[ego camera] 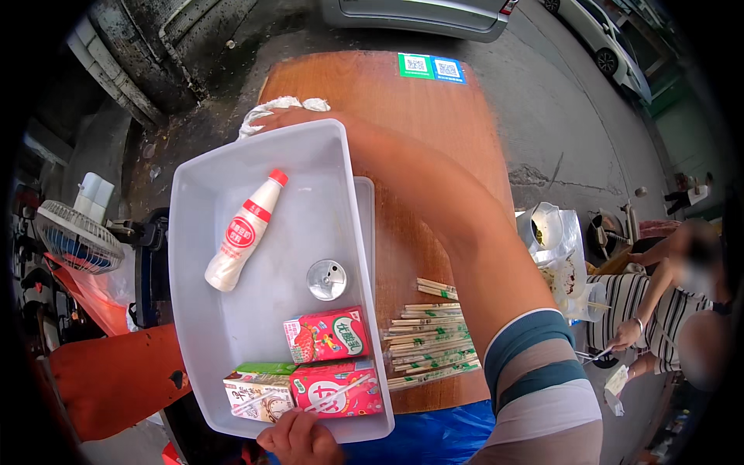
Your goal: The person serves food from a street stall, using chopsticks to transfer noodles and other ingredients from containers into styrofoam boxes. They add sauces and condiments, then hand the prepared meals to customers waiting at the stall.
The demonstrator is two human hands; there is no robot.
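My left hand [302, 437] grips the near rim of a translucent white plastic bin [192, 244]. In the bin lie a soy milk bottle with a red cap [247, 229], a small round shaker-like container with a holed lid [326, 279], a pink drink carton [326, 334], a second pink carton with a straw [340, 392] and a beige carton [260, 397]. My right arm reaches across the wooden table [430, 145]; my right hand [285, 118], partly hidden behind the bin's far rim, rests on a white cloth [264, 108]. Whether its fingers close on the cloth is unclear.
Paper-wrapped chopsticks [433, 337] lie on the table, right of the bin. A lid or second bin [366, 203] shows beneath the bin. Printed codes [432, 68] are at the far edge. A fan [81, 235] stands left. At right, a person in striped clothing [616, 302] holds a utensil.
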